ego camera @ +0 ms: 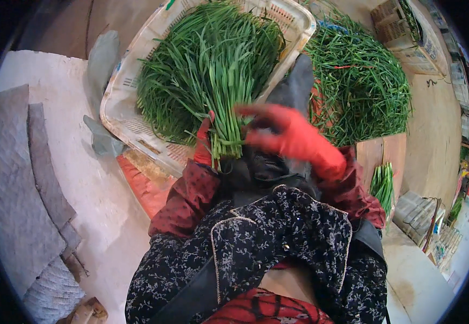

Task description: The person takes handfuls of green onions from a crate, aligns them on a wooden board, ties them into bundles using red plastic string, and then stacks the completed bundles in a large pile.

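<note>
My left hand (205, 139), in a red glove, is closed around the stem end of a bunch of green leafy stalks, likely Chinese chives (228, 117). The cut ends point toward me, and the leaves spread over a larger heap of the same greens (165, 85) in a white plastic crate (115, 99). Just right of the stems, my right hand (287, 131), also red-gloved, is blurred, with its fingers apart and nothing seen between them.
A big tangled pile of greens (360, 85) lies to the right of the crate. Below it, a small bunch (382, 186) rests on a wooden board (398, 152). Perforated crates (392, 30) stand at the upper right. Grey sheets (12, 174) lie at the left.
</note>
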Tool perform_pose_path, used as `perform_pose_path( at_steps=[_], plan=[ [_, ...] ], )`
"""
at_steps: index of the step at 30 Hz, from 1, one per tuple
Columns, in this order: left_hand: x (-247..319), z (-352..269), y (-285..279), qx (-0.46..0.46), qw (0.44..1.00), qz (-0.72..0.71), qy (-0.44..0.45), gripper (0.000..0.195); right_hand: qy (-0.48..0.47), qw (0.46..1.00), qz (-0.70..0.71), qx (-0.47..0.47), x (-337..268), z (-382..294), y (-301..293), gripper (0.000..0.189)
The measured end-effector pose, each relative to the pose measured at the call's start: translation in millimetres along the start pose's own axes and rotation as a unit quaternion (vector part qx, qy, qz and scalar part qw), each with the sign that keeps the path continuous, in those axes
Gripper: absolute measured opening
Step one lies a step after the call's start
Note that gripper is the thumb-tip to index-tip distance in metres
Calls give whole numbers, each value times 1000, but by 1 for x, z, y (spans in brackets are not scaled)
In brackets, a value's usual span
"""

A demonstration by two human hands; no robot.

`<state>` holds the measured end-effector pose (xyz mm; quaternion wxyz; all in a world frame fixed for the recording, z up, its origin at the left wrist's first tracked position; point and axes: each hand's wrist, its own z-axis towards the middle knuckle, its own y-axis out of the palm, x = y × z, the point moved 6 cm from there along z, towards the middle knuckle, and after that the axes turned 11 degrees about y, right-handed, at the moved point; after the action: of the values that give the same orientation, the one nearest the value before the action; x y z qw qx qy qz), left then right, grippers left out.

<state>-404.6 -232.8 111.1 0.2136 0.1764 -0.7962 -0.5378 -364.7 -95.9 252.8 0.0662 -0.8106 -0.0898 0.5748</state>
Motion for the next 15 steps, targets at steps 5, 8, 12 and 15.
perform_pose_path(
  at_steps=[5, 8, 12, 15],
  plan=[
    [11, 5, -17, 82, 994, 65, 40, 56, 181, 960, -149, 151, 66, 55, -48, 56],
    [9, 2, -11, 38, 996, 12, 83, 54, 274, 930, -241, -47, 77, 88, -8, 65],
    [7, 4, -7, -14, 997, -25, 71, 52, 272, 961, 4, -43, 78, 107, 17, 67],
    [-8, 0, -3, 140, 986, 77, 49, 44, 252, 964, 66, -56, 104, 103, 27, 65]
  ],
)
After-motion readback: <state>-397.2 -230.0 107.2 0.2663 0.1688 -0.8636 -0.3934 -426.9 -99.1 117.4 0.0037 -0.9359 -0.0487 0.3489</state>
